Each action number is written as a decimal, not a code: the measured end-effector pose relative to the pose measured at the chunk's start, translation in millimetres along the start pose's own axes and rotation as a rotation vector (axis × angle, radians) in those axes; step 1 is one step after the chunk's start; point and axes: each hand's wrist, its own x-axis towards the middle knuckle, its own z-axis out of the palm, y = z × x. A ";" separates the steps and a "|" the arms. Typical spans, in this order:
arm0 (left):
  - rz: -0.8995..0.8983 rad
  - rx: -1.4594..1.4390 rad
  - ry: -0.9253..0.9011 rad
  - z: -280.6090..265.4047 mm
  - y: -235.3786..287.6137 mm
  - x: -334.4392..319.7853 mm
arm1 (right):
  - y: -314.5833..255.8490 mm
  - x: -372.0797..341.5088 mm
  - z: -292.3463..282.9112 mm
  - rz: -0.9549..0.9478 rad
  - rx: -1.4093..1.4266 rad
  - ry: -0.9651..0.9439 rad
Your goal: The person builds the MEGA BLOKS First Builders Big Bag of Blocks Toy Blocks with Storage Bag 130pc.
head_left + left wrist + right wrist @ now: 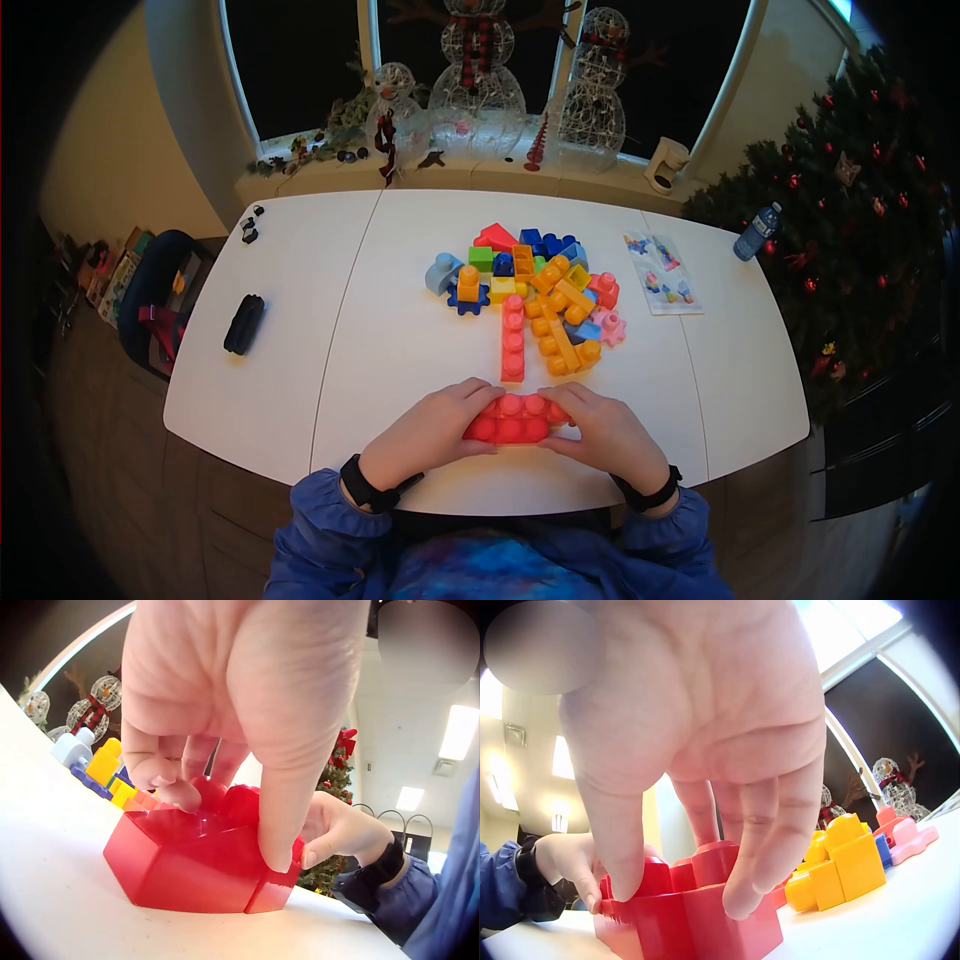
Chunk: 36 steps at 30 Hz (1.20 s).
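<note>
Red toy building blocks (511,418) with round studs sit together at the near edge of the white table. My left hand (438,428) grips their left end, thumb on the near side and fingers on the far side. The right hand (608,432) holds the opposite end in the same way. In the left wrist view, a seam runs down the red blocks (187,862) beside the thumb. Studs show between the fingers over the red blocks (712,922) in the right wrist view. A long pinkish-red block (512,345) lies just beyond the hands.
Behind the long block is a pile of yellow, blue, green and pink blocks (560,300). A picture sheet (664,275) and a water bottle (757,232) are at the right. On the left lies a black case (243,325), with small dark items (250,228) farther back.
</note>
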 end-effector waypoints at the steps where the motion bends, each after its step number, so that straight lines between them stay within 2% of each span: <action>1: -0.003 -0.007 0.025 -2.2 1.2 -0.2 | -1.8 -0.5 -1.7 0.008 0.011 0.020; 9: -0.022 0.046 0.168 -36.3 2.8 4.1 | -0.8 -4.2 -15.4 0.065 0.025 0.103; 12: -0.042 0.052 0.168 -38.1 5.9 3.4 | -1.3 1.2 -27.6 0.147 0.069 0.054; 15: -0.004 0.045 0.183 -34.1 5.4 1.0 | 9.4 24.9 -47.6 -0.037 -0.053 0.224; 18: 0.008 0.056 0.218 -34.5 11.3 -2.4 | 15.9 75.5 -85.1 -0.070 -0.168 0.214; 22: 0.008 0.039 0.268 -37.2 16.7 -8.0 | 42.9 168.2 -108.2 -0.179 -0.267 0.157; 25: 0.023 0.046 0.290 -36.2 15.4 -12.4 | 67.7 235.0 -98.4 -0.216 -0.414 0.053; 31: -0.017 0.036 0.294 -42.0 14.1 -21.7 | 82.8 308.8 -59.4 -0.012 -0.519 -0.237; 36: -0.048 0.040 0.321 -48.8 4.6 -32.3 | 101.7 328.9 -27.0 0.094 -0.411 -0.330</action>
